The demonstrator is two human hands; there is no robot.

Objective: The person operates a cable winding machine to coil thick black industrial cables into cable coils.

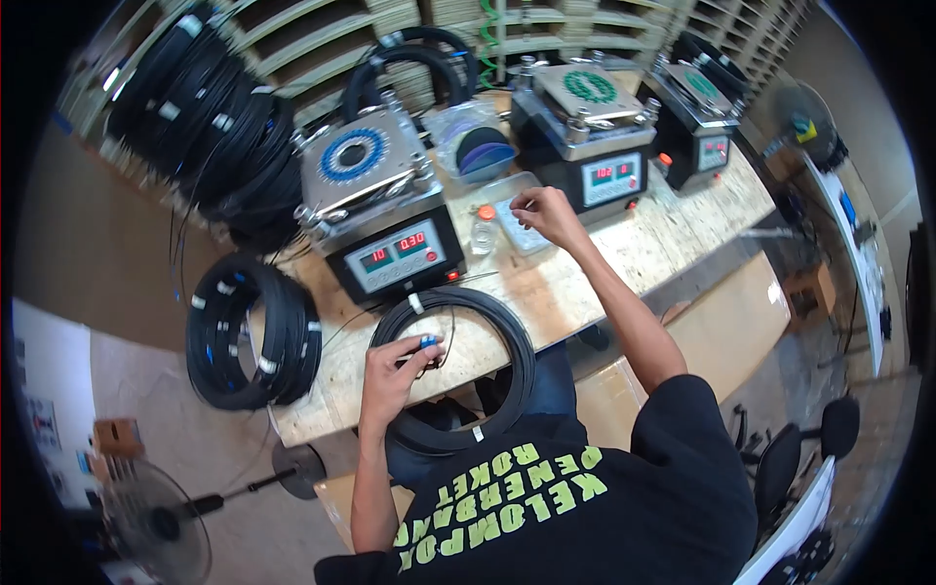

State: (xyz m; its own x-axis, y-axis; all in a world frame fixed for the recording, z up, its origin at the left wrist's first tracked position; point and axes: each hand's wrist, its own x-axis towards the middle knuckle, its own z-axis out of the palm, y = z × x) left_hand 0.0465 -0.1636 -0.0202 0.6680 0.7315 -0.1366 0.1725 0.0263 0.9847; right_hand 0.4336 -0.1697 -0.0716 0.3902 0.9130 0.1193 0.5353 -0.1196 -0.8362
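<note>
A pale wooden desk (663,234) is seen from above, set before slatted shelving (322,39) along the far wall. Three grey machines with red digit displays are lined up along the desk's far edge: the left machine (375,195) is topped with a blue ring, while the middle machine (585,127) and the right machine (702,117) are topped with green ones. A clear bag of dark discs (478,146) is lodged between the left and middle machines. A large bundle of black cable (205,117) is stacked beyond the desk's far left corner, and a smaller hanging coil (253,336) is draped at the left edge. A floor fan (156,526) is placed on the concrete floor to the left, and a black chair (780,458) is parked to the right. A black cable coil (458,370) is laid over the desk's near edge, against the person's lap. Inside its ring the left hand (390,375) is closed around a small blue connector (427,341), which is pinched at the fingertips with a thin dark lead trailing from it. The right hand (546,210) is stretched to a clear tray (522,234) near the middle machine, just beside an orange-capped bottle (485,229); its fingers are drawn together, and whether anything is held between them cannot be told.
</note>
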